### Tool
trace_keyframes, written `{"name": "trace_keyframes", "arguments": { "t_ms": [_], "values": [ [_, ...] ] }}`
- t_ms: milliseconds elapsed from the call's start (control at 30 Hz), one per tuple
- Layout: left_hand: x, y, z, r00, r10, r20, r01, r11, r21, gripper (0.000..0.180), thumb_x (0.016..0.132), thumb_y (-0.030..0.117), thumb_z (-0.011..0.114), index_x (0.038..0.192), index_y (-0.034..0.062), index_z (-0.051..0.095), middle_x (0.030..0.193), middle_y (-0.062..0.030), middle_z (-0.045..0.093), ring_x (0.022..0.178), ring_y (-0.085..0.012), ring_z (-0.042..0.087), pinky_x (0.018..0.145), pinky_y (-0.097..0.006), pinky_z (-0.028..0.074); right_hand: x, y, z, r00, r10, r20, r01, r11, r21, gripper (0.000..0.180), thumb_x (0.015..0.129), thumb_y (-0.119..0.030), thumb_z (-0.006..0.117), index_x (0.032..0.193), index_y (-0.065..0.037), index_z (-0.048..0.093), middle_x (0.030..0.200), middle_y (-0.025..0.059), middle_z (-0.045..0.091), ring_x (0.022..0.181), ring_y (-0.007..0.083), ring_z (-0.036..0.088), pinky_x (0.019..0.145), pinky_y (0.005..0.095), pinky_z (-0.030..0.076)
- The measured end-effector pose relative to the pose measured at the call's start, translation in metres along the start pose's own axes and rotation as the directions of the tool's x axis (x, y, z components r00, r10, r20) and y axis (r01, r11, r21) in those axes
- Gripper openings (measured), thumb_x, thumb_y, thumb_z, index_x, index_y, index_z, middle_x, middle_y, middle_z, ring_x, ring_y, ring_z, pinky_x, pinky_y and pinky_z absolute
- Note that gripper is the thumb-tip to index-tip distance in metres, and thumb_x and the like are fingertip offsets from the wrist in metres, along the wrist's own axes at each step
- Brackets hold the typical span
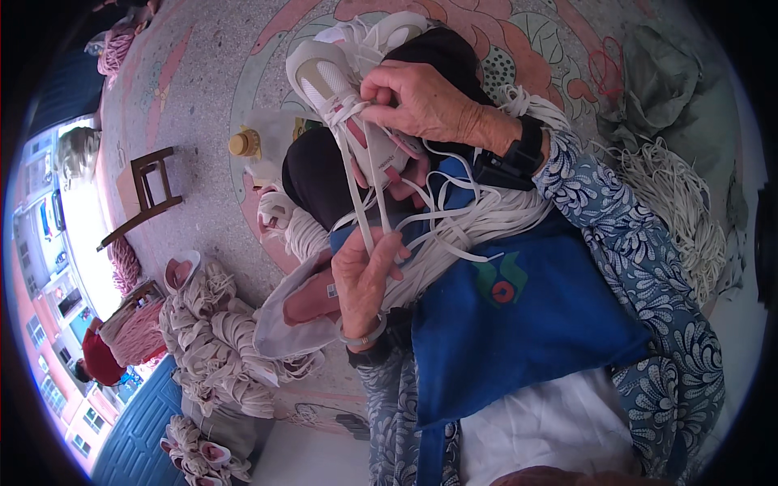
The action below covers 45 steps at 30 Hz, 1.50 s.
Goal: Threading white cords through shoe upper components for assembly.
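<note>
A white sneaker [316,71] with a mesh toe and a pink tongue lies across my lap, toe pointing away. My right hand [417,101] is closed at its lower eyelets, fingers pinching the shoelace [351,154] there. Closer to me, my left hand [365,271] grips the lace, whose two strands run taut up to the shoe. Beneath my hands, a thick bundle of loose white laces [478,225] rests over my blue apron [527,312]. Another white shoe with a pink insole [312,298] lies beside my left wrist.
More sneakers [389,32] sit beyond my knees. Heaps of white shoes [223,340] cover the floor at left, near a small wooden stool [150,190] and a yellow-capped bottle [243,143]. At right lie a pile of laces [677,211] and a grey-green cloth [660,89].
</note>
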<state>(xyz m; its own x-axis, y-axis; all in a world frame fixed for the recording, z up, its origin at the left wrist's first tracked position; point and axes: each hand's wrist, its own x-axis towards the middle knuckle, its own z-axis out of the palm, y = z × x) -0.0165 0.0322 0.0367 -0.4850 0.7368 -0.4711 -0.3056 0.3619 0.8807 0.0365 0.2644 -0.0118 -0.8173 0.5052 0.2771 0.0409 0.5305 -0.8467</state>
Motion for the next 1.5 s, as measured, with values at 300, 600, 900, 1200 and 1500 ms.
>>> {"name": "trace_keyframes", "arguments": {
  "t_ms": [300, 600, 900, 1200, 1500],
  "values": [
    [0.001, -0.002, 0.0, 1.0, -0.009, -0.02, 0.009, 1.0, 0.005, 0.014, 0.088, 0.015, 0.062, 0.088, 0.0015, 0.061, 0.072, -0.0051, 0.062, 0.056, -0.0061, 0.053, 0.044, -0.016, 0.04, 0.003, 0.011, 0.008, 0.998, 0.056, -0.021, -0.056, 0.998, 0.028, 0.012, 0.082, -0.01, 0.057, 0.086, 0.001, 0.057, 0.069, 0.0133, 0.056, 0.062, 0.0241, 0.057, 0.061, 0.0328, 0.047],
    [0.002, -0.005, 0.0, 0.999, -0.017, -0.031, 0.017, 1.0, -0.009, 0.013, 0.087, 0.014, 0.063, 0.089, 0.0021, 0.062, 0.07, -0.0036, 0.062, 0.055, -0.0052, 0.052, 0.045, -0.016, 0.039, -0.002, -0.001, 0.002, 0.978, 0.208, 0.023, -0.209, 0.972, 0.111, 0.019, 0.081, -0.018, 0.065, 0.085, 0.0, 0.06, 0.067, 0.0076, 0.06, 0.06, 0.0141, 0.057, 0.059, 0.0284, 0.048],
    [0.001, -0.007, 0.0, 1.0, -0.02, -0.006, 0.02, 0.997, 0.068, 0.01, 0.086, 0.012, 0.065, 0.087, 0.0027, 0.062, 0.07, -0.0027, 0.062, 0.055, -0.0038, 0.051, 0.048, -0.016, 0.039, 0.003, -0.005, 0.013, 0.979, 0.195, -0.054, -0.189, 0.977, 0.102, 0.014, 0.08, -0.013, 0.063, 0.082, 0.0, 0.06, 0.066, 0.0084, 0.059, 0.059, 0.0144, 0.056, 0.058, 0.0287, 0.048],
    [-0.011, 0.003, -0.01, 1.0, -0.022, -0.012, 0.024, 0.969, 0.248, 0.007, 0.086, 0.009, 0.064, 0.087, 0.0027, 0.06, 0.066, 0.0, 0.059, 0.053, -0.0031, 0.05, 0.047, -0.016, 0.039, 0.007, 0.001, -0.001, 0.741, 0.487, 0.462, -0.659, 0.399, 0.637, 0.011, 0.082, -0.008, 0.054, 0.082, 0.001, 0.06, 0.064, -0.0011, 0.053, 0.045, 0.0066, 0.041, 0.039, 0.0238, 0.031],
    [-0.039, 0.047, -0.029, 0.941, 0.327, 0.085, -0.336, 0.931, 0.145, 0.01, 0.078, 0.004, 0.065, 0.073, -0.0003, 0.058, 0.057, 0.0007, 0.054, 0.051, -0.0047, 0.045, 0.049, -0.022, 0.036, 0.014, 0.009, 0.018, 0.889, 0.428, 0.164, -0.454, 0.87, 0.19, 0.02, 0.078, -0.013, 0.056, 0.087, 0.004, 0.06, 0.067, 0.0096, 0.06, 0.058, 0.0172, 0.058, 0.054, 0.0299, 0.046]
  ]
}}
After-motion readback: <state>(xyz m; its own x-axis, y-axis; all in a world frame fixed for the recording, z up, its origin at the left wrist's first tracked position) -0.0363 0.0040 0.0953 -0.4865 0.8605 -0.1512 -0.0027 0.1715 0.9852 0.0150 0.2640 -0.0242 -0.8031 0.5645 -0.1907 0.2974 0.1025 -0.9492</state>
